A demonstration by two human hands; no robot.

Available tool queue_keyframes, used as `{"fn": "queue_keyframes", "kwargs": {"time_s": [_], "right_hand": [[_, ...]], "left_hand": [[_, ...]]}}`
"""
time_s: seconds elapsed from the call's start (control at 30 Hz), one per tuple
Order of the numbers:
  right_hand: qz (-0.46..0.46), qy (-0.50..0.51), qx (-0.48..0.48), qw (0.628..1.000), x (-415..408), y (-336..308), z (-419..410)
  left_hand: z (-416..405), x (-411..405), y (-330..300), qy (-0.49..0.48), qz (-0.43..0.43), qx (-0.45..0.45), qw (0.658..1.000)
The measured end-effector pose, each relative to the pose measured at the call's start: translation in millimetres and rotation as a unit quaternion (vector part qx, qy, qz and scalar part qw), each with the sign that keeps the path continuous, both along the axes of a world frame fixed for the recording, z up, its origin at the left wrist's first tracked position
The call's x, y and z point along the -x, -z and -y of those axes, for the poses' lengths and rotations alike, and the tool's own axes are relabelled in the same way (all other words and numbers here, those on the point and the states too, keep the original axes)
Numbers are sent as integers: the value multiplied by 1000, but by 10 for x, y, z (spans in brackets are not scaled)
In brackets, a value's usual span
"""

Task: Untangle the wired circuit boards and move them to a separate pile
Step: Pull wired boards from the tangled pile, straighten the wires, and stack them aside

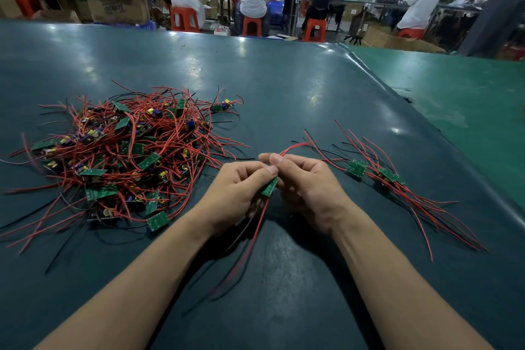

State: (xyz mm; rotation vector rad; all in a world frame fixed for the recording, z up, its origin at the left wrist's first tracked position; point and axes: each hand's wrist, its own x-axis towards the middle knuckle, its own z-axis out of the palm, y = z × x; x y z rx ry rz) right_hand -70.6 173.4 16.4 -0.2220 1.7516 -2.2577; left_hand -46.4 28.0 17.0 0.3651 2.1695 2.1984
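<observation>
Both bare forearms reach forward and angle inward, so the hands meet close together just above the table. The left hand has its fingers curled, thumb and forefinger pinching a small green circuit board. The right hand sits just beside it, back turned up, fingers bent and fingertips pinching the board's red wires.
</observation>
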Motion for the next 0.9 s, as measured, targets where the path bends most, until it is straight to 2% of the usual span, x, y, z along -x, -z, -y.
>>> {"fn": "queue_keyframes", "kwargs": {"time_s": [0.13,0.33,0.4,0.5,0.6,0.73,0.9], "right_hand": [[-13,22,-15,1000,3,-26,-20],[-39,211,29,976,147,-31,-160],[-88,261,-43,960,168,9,-186],[-218,306,-232,897,196,94,-188],[-269,306,-291,866,191,121,-161],[-285,278,-291,870,174,115,-162],[-237,260,-208,913,165,82,-174]], "left_hand": [[0,-12,-29,-4,5,14,1000],[5,-44,-50,17,7,40,999],[10,-48,-49,20,3,47,999],[14,-51,-46,26,-7,47,999],[16,-54,-42,29,-7,47,998],[24,-52,-36,37,-11,60,997],[27,-58,-51,42,-3,67,997]]}}
